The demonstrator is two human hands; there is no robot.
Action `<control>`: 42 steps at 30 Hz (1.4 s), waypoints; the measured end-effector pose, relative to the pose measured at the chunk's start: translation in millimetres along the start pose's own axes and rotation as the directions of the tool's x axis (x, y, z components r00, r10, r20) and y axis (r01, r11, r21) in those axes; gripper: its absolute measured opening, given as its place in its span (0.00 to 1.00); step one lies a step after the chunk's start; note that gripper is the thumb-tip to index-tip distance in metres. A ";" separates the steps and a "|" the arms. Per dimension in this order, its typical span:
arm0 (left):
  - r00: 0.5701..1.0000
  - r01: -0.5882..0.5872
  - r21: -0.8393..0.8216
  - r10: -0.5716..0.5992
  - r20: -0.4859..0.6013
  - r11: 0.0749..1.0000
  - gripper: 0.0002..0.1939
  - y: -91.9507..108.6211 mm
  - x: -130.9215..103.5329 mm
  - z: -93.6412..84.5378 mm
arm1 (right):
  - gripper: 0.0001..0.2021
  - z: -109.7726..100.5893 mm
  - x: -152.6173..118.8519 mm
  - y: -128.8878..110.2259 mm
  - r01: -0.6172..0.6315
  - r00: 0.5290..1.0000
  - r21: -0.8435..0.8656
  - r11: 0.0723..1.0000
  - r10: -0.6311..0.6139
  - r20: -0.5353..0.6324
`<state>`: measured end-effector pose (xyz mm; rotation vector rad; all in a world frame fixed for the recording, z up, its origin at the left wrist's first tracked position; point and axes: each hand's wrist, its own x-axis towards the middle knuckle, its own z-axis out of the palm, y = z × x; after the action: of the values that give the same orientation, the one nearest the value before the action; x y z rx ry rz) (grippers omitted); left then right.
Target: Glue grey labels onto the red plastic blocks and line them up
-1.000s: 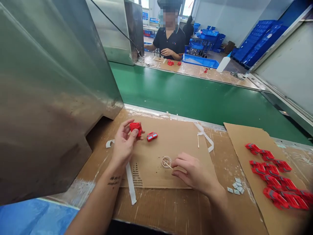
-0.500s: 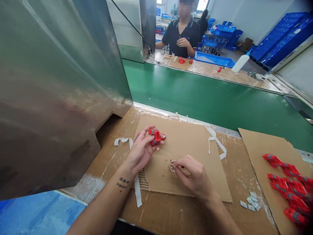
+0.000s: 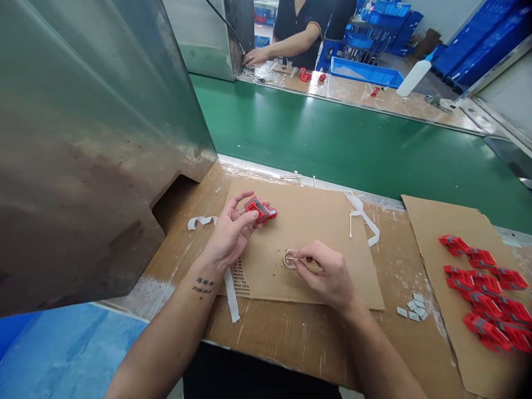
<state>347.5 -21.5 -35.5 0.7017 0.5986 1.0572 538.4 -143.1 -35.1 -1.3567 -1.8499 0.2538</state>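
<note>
My left hand (image 3: 233,230) grips a small red and grey plastic part (image 3: 258,209) between thumb and fingers, above the cardboard sheet (image 3: 316,216). A small pale-blue patch shows at the part's right end. Lower right, my right hand (image 3: 326,271) pinches a thin pale stick, which looks like a cotton swab (image 3: 290,257). Its tip reaches into a small round dish (image 3: 286,264) standing on the cardboard, with brown specks around it. Another cotton swab (image 3: 350,226) lies to the right, beside a curled white tape strip (image 3: 366,219).
Several red parts (image 3: 484,285) lie on a second cardboard sheet (image 3: 461,354) at right, with small pale square pieces (image 3: 413,306) nearby. A metal housing (image 3: 103,138) stands at left. Beyond the green belt (image 3: 332,136), a co-worker's hand (image 3: 256,56) reaches left near a white bottle (image 3: 414,77).
The red part has turned in my left hand, showing a different side. My right hand stays at the dish. Across the belt, the co-worker's arm has stretched left. The view has tilted down.
</note>
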 end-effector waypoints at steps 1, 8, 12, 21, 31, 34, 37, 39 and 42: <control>1.000 0.002 0.003 -0.002 -0.004 1.000 0.26 0.8 -0.2 0.5 | 0.07 0.6 -0.2 -0.1 0.008 1.000 -0.003 1.000 -0.008 0.011; 0.999 -0.041 0.141 0.037 0.032 0.989 0.20 1.4 -4.2 2.5 | 0.05 -0.9 -2.2 1.0 -0.093 0.995 0.035 0.995 0.094 -0.024; 0.976 -0.213 0.368 0.212 0.044 0.905 0.21 -4.2 -5.5 0.3 | 0.03 -15.6 -3.4 2.8 -0.183 0.973 0.181 0.966 0.204 -0.104; 0.767 -0.638 0.651 0.407 0.495 0.410 0.12 -24.5 -28.2 20.8 | 0.07 -21.1 -4.8 -14.7 -0.074 0.882 0.564 0.822 0.317 -0.348; 0.719 -0.693 0.618 0.412 0.560 0.370 0.13 -25.8 -31.9 25.2 | 0.09 -16.9 -4.7 -15.9 -0.100 0.910 0.524 0.846 0.290 -0.295; 0.723 -0.689 0.627 0.399 0.563 0.364 0.13 -26.2 -32.2 25.1 | 0.09 -15.2 -4.7 -15.3 -0.095 0.916 0.506 0.858 0.274 -0.292; 0.725 -0.687 0.631 0.395 0.564 0.361 0.12 -26.0 -32.3 25.2 | 0.09 -15.9 -4.5 -15.4 -0.086 0.920 0.490 0.867 0.258 -0.295; 0.722 -0.691 0.626 0.396 0.568 0.361 0.12 -25.8 -32.1 25.1 | 0.10 -17.1 -4.3 -15.6 -0.075 0.922 0.472 0.878 0.241 -0.302; 0.717 -0.696 0.618 0.395 0.574 0.365 0.12 -26.2 -31.4 24.2 | 0.10 -17.1 -4.5 -16.4 -0.064 0.928 0.459 0.886 0.222 -0.299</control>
<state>368.3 -64.3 -36.6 2.0167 0.5330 1.2220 539.2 -158.5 -16.6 -1.1326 -1.2978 0.4554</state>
